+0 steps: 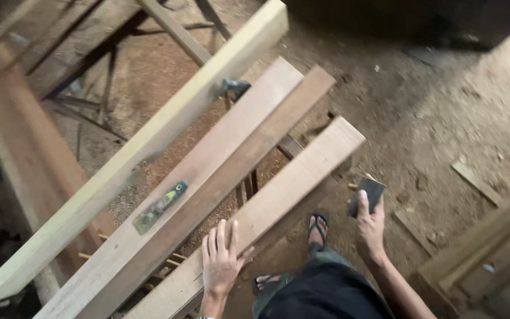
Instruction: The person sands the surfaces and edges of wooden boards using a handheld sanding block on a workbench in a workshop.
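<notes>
Resting flat on rough plank (278, 195), left hand (222, 260)

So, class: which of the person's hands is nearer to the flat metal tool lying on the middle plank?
Left. The left hand rests on the neighbouring plank, close to the flat metal tool; the right hand holds a dark block farther off.

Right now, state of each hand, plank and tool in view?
left hand: open, flat on the nearest plank
right hand: shut on a dark block
dark block: held beside the plank's end, off the wood
nearest plank: lying flat, slanted
middle plank: lying flat
flat tool: resting loose on the middle plank
pale beam: lying slanted
</notes>
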